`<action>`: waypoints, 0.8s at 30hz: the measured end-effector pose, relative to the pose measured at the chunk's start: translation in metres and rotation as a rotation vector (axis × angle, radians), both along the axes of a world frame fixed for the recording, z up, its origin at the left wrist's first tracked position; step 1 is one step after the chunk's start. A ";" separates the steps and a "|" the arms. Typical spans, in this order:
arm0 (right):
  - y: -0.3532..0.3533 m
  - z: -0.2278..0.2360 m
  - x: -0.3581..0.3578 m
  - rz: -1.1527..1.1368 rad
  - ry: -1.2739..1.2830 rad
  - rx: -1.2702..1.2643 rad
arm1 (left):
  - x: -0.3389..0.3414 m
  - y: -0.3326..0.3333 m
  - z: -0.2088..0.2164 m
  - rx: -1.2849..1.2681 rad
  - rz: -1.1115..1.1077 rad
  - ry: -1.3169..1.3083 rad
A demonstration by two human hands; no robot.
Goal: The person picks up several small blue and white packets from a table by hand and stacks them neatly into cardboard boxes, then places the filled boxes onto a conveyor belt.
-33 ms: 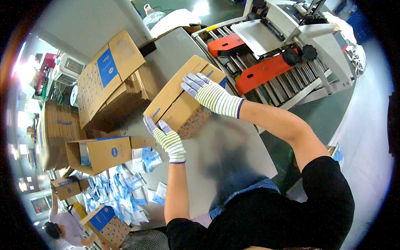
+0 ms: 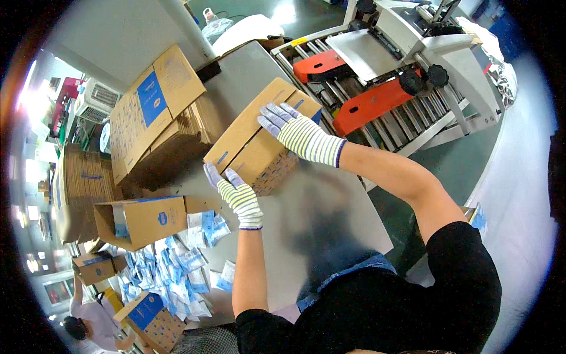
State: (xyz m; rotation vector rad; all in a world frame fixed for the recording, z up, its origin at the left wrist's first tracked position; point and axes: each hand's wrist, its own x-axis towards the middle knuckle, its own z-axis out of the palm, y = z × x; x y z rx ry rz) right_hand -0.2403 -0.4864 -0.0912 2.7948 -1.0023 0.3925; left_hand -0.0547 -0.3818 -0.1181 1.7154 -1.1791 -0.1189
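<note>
A closed brown cardboard box [image 2: 259,138] rests on the grey table in front of me, set at a slant, its top flaps meeting along a seam. Both hands wear striped gloves with grey fingertips. My left hand [image 2: 239,197] grips the box's near-left end, fingers along the edge and thumb apart near the seam. Lying flat across the top flap, toward the far right, is my right hand [image 2: 303,134] with its fingers outstretched. The underside of the box is hidden.
A roller conveyor machine [image 2: 377,106] with orange guides stands at the far right. Flattened cartons [image 2: 159,118] are stacked at the left. An open carton [image 2: 156,218] sits beside a pile of blue-and-white packets [image 2: 171,271]. Another person [image 2: 97,321] handles cartons at lower left.
</note>
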 end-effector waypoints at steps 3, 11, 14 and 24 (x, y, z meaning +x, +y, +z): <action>-0.015 0.010 -0.018 -0.055 0.037 0.104 | -0.007 -0.032 -0.004 -0.019 -0.066 -0.016; -0.050 0.023 -0.071 -0.278 0.087 0.178 | -0.060 -0.127 -0.011 -0.038 -0.264 0.060; -0.062 0.017 -0.071 -0.275 0.000 0.139 | -0.068 -0.150 -0.014 -0.033 -0.285 0.068; -0.019 -0.003 -0.083 -0.229 -0.067 0.097 | -0.120 -0.128 -0.017 0.283 -0.690 0.307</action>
